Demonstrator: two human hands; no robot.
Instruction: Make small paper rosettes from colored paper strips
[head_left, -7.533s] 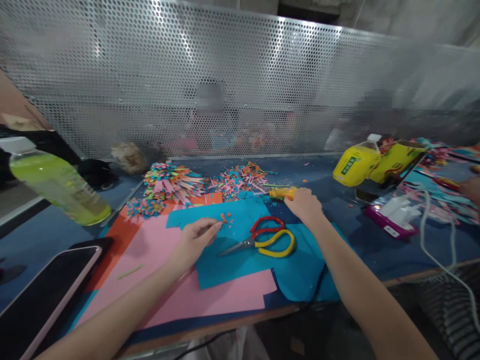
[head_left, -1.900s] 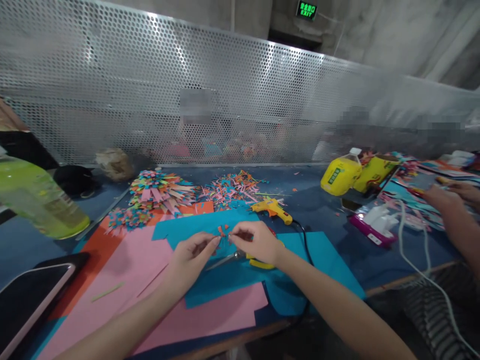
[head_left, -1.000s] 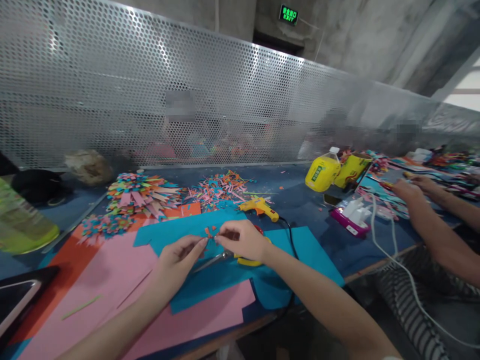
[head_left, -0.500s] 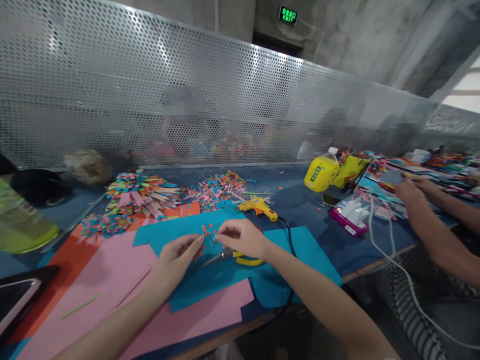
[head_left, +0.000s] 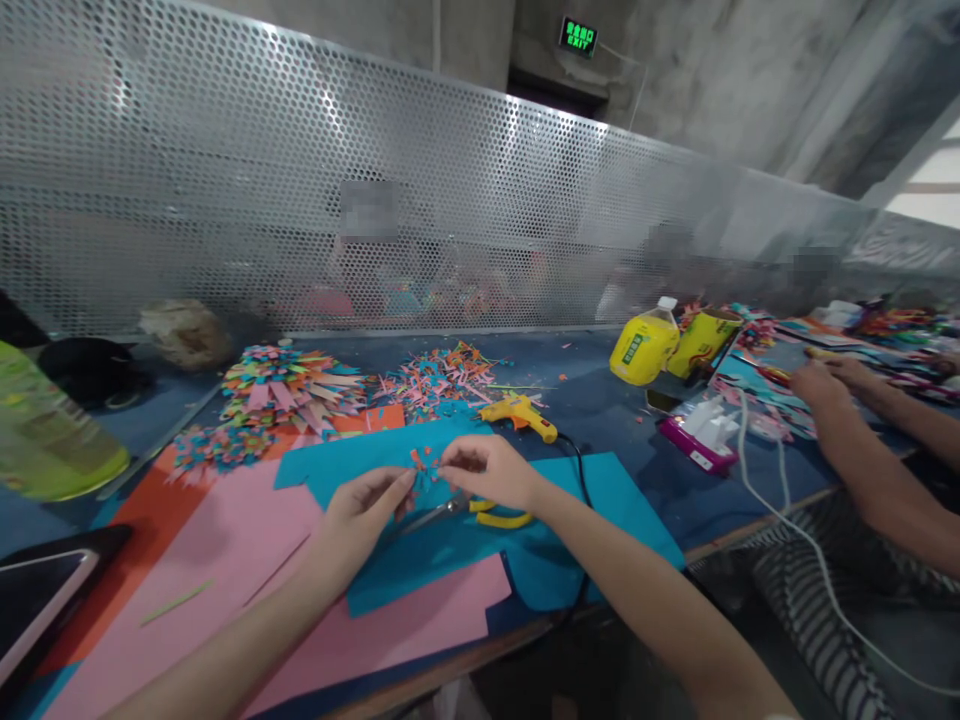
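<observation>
Between my two hands is a small paper piece (head_left: 426, 466) with orange and blue strips. My left hand (head_left: 369, 505) pinches it from the left side. On its other side my right hand (head_left: 491, 472) has thumb and forefinger pressed together at its edge. Under the hands lies blue paper (head_left: 420, 570), with yellow-handled scissors (head_left: 504, 519) on it, partly covered by my right hand. A yellow glue gun (head_left: 521, 412) rests just beyond my right hand. Behind my left hand are a layered bundle of coloured paper strips (head_left: 289, 385) and a pile of small strips (head_left: 442, 378).
Pink paper (head_left: 217, 560) and orange paper (head_left: 154, 510) lie at the left, near a tablet (head_left: 45, 600) and a green bottle (head_left: 56, 440). A yellow bottle (head_left: 643, 345) and a purple-edged power strip (head_left: 701, 435) with white cords stand right, beside another person's hands (head_left: 825, 375).
My hands stay around the small paper piece and have hardly moved. The view has shifted slightly, so items at the left appear a little further right.
</observation>
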